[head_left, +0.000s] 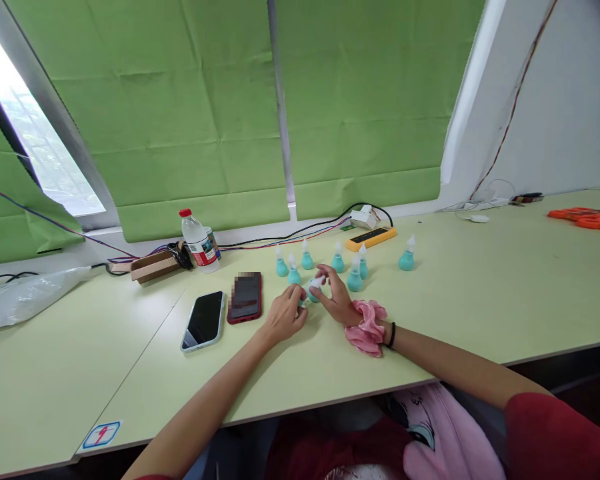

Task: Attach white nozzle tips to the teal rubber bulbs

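Both hands meet over one small teal bulb with a white tip (314, 288) lying low on the pale green worktop (480, 293). The right hand (336, 297), with a pink scrunchie (366, 328) and a dark band at its wrist, has its fingers curled over the white end of the piece. The left hand (286, 313) closes in from the other side, fingertips at the teal part. The piece is small and half covered, so whether each hand truly pinches it or only steadies it is hard to make out; it looks like a two-handed grasp on the one item.

Just beyond the hands stand seven more bulbs of the same kind, upright with white tips on: five in a loose cluster (307, 260) straight ahead, one nearest the right hand's knuckles (355, 279), and one set apart further to the right (407, 259). Judging from that, most of the batch looks finished and stood up, and the piece in hand is the one being worked on; no loose teal or white parts show elsewhere.

Left of the left hand lie two phones, a red-cased one (245, 297) and a pale-cased one (203, 321). Farther off on that side stand a water bottle (199, 243) and a small cardboard box (155, 265); a yellow power strip (371, 237) lies behind the bulbs.
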